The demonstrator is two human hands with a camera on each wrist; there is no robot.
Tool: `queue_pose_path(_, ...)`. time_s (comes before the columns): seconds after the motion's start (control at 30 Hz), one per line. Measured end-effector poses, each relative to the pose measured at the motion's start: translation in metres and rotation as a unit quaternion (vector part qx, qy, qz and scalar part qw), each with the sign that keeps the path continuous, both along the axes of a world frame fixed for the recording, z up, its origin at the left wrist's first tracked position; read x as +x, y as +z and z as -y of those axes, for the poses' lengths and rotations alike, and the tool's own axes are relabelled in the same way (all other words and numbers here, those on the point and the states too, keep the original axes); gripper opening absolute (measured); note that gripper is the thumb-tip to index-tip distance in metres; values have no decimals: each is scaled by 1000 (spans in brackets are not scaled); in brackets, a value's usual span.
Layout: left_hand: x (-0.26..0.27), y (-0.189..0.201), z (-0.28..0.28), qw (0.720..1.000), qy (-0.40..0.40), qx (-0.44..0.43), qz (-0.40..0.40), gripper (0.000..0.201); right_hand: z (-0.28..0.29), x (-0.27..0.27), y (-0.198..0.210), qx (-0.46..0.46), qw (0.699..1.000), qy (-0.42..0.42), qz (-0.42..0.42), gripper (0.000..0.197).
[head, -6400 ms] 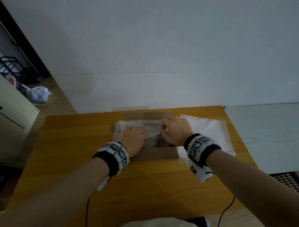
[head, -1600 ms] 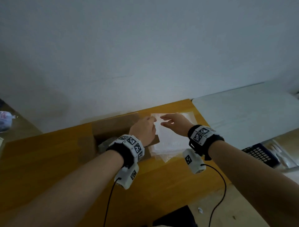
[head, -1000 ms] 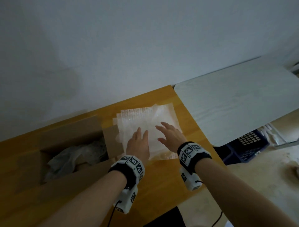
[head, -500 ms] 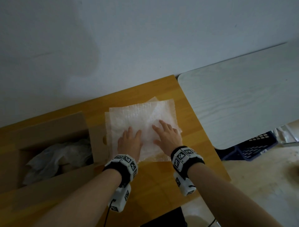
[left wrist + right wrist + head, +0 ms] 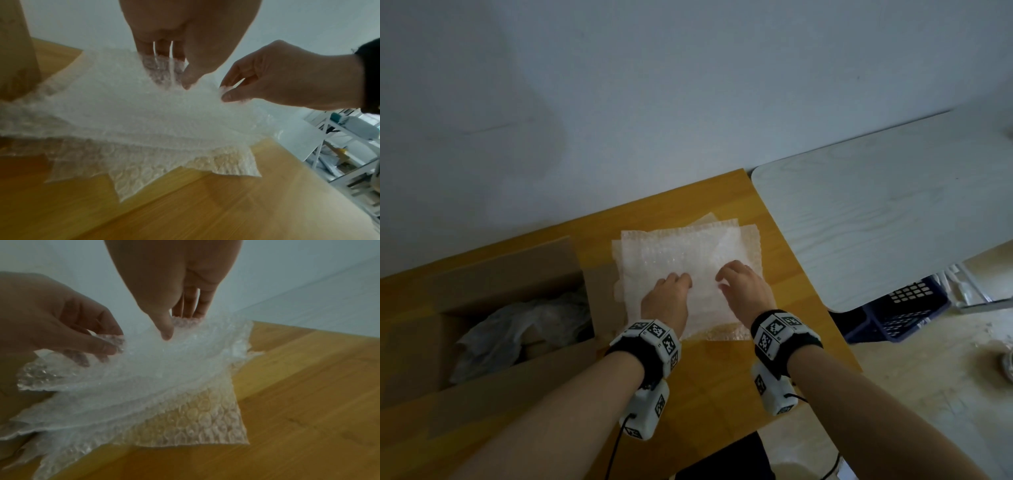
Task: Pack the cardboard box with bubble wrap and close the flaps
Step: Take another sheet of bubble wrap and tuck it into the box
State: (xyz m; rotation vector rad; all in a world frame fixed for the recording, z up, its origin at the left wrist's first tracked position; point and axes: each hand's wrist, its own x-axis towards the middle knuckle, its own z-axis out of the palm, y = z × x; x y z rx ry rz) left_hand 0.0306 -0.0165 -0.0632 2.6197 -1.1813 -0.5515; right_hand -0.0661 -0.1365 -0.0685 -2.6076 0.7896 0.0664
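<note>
A stack of bubble wrap sheets (image 5: pixel 688 260) lies on the wooden table (image 5: pixel 722 377), to the right of the open cardboard box (image 5: pixel 493 270). Crumpled wrap (image 5: pixel 527 322) sits inside the box. My left hand (image 5: pixel 678 281) pinches the top sheet (image 5: pixel 127 104), thumb above and fingers (image 5: pixel 162 71) showing through from below. My right hand (image 5: pixel 726 281) pinches the same sheet (image 5: pixel 164 366) a little to the right, thumb on top. The sheet's near part is raised off the stack. Each wrist view also shows the other hand: the right hand (image 5: pixel 226 92) and the left hand (image 5: pixel 111 344).
A pale grey table (image 5: pixel 876 212) stands against the wooden table's right edge, with a blue crate (image 5: pixel 904 308) on the floor beneath it. The box's right flap (image 5: pixel 602 291) lies against the stack's left side. A plain wall runs behind.
Half a second ago both hands lay flat on the stack. Their fingers have now curled and pinched the top sheet, lifting it. Before that, the hands moved from the box to the stack.
</note>
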Motion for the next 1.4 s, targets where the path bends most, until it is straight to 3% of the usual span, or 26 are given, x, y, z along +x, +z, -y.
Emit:
queue_pose_path(0.37, 24, 71, -8, 991, -28, -133, 20, 28, -14, 8, 78, -54, 992, -56, 104, 16)
queue_pose_path(0.67, 67, 121, -71, 971, -42, -232, 37, 23, -64, 63, 144, -102, 976, -6, 193, 14)
queue_pose_path(1.0, 96, 165, -103, 947, 2, -320, 38, 20, -94, 103, 210, -178, 960, 26, 214, 18)
queue_pose_path(1.2, 109, 172, -125, 945, 22, -323, 44, 20, -109, 118, 214, -157, 962, 42, 219, 17)
queue_pose_path(1.4, 125, 158, -177, 957, 82, -277, 37, 8, -146, 139, 184, -81, 976, 76, 189, 16)
